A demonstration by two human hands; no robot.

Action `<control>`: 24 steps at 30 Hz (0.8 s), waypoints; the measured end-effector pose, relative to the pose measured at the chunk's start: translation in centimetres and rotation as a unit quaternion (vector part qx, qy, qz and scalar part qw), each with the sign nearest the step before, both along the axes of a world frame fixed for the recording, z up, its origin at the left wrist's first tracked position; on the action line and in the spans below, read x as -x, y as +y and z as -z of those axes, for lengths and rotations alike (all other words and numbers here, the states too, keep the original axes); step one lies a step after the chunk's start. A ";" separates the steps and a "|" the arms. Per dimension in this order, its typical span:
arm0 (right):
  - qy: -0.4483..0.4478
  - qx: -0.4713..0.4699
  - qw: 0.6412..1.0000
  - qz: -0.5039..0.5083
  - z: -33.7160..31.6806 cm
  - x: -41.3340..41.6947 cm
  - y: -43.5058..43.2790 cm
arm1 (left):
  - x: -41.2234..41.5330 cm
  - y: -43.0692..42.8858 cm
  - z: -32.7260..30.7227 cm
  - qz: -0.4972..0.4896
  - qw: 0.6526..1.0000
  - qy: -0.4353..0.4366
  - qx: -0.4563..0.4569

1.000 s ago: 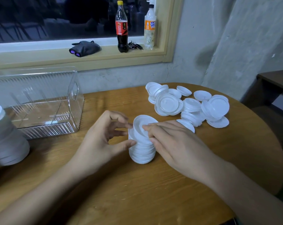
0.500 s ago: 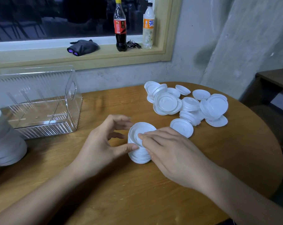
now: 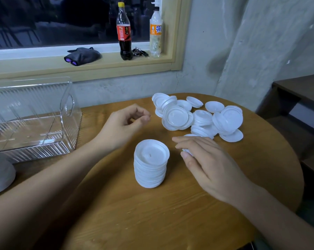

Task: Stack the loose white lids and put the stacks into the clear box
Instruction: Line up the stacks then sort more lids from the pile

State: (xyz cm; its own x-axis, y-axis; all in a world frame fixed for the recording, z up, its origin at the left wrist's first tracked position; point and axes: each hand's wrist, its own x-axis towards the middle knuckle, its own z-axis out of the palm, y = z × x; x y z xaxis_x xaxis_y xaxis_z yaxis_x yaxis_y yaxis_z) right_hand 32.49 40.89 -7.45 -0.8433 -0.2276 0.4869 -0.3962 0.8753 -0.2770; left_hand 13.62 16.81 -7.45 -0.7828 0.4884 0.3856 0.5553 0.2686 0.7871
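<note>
A neat stack of white lids (image 3: 150,166) stands free on the round wooden table (image 3: 152,213), between my hands. My left hand (image 3: 124,123) hovers behind and left of the stack with fingers loosely curled, holding nothing. To the right of the stack, my right hand (image 3: 208,161) covers a single loose lid (image 3: 187,151) lying on the table, fingers over its top and thumb at its near edge. A pile of several loose lids (image 3: 197,117) lies beyond that hand. The clear ribbed box (image 3: 67,134) stands at the left with no lids in it.
Another white stack (image 3: 0,175) lies at the left edge in front of the box. On the window sill behind stand a cola bottle (image 3: 124,31) and an orange-label bottle (image 3: 156,31), with keys and a dark bundle (image 3: 82,55). A dark bench (image 3: 300,94) is at right.
Both hands have let go of the stack, which now stands alone. My left hand rose back and left; my right hand moved right onto a loose lid.
</note>
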 end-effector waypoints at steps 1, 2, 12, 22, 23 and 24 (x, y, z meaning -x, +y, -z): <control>-0.001 -0.006 1.000 0.011 0.4 0.1 0.5 | 0.9 0.6 0.3 -0.004 0.999 0.027 0.029; -0.003 -0.016 1.000 0.021 0.8 0.3 1.0 | 1.7 1.3 0.7 -0.004 0.997 0.057 0.060; -0.012 -0.075 0.992 0.102 5.2 1.6 4.3 | 5.9 6.8 3.0 0.039 0.943 0.277 0.180; 0.011 -0.074 0.992 0.105 7.2 2.3 4.6 | 7.3 8.6 4.5 0.045 0.913 0.358 0.192; 0.012 -0.073 0.992 0.103 7.1 2.3 4.5 | 7.2 8.6 4.4 0.044 0.912 0.362 0.188; 0.013 -0.072 0.992 0.102 7.0 2.3 4.4 | 7.1 8.6 4.3 0.043 0.912 0.365 0.183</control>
State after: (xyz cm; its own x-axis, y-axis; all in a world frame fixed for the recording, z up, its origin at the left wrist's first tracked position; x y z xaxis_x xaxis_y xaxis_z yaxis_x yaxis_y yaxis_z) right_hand 30.18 45.32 -14.48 -0.8667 -0.1224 0.4837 -0.2126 0.9676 -0.1360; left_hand 6.54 25.38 -11.76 -0.3364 0.7365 0.5868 0.9265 0.3706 0.0659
